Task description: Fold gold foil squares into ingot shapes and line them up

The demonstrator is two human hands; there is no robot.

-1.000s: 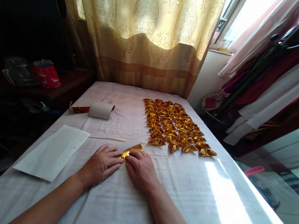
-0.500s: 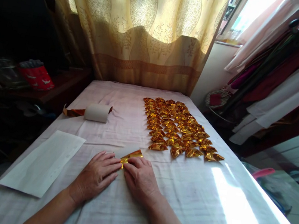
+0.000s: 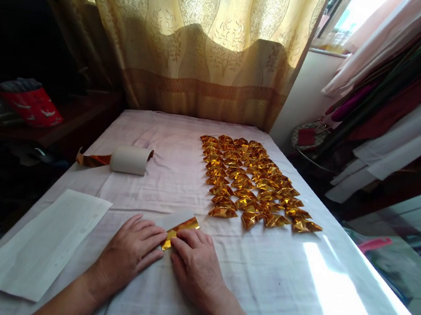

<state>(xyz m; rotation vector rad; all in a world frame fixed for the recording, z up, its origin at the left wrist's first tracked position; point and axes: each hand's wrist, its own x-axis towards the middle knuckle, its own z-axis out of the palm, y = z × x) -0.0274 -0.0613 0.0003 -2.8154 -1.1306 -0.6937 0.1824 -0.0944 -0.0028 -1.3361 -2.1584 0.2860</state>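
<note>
A piece of gold foil paper (image 3: 186,226), with a pale sheet-like part at its far edge, lies on the white cloth between my hands. From the left, my left hand (image 3: 131,246) presses its fingertips onto the paper's edge. On the other side, my right hand (image 3: 199,267) has its bent fingers pressed down on the foil, thumb tucked in close. The fingertips hide part of the near edge. Beyond my right hand stand several folded gold foil ingots (image 3: 251,219) in close rows.
A pale roll (image 3: 130,160) with a copper-coloured strip (image 3: 94,160) trailing from it lies at the back left. Nearer, a white sheet (image 3: 41,242) rests at the left. A red container (image 3: 33,104) stands beyond the left edge. Clothes (image 3: 393,138) hang at the right.
My hands have parted slightly, the left shifting a little left, so more of the gold foil paper shows between them. The whole view has also shifted slightly.
</note>
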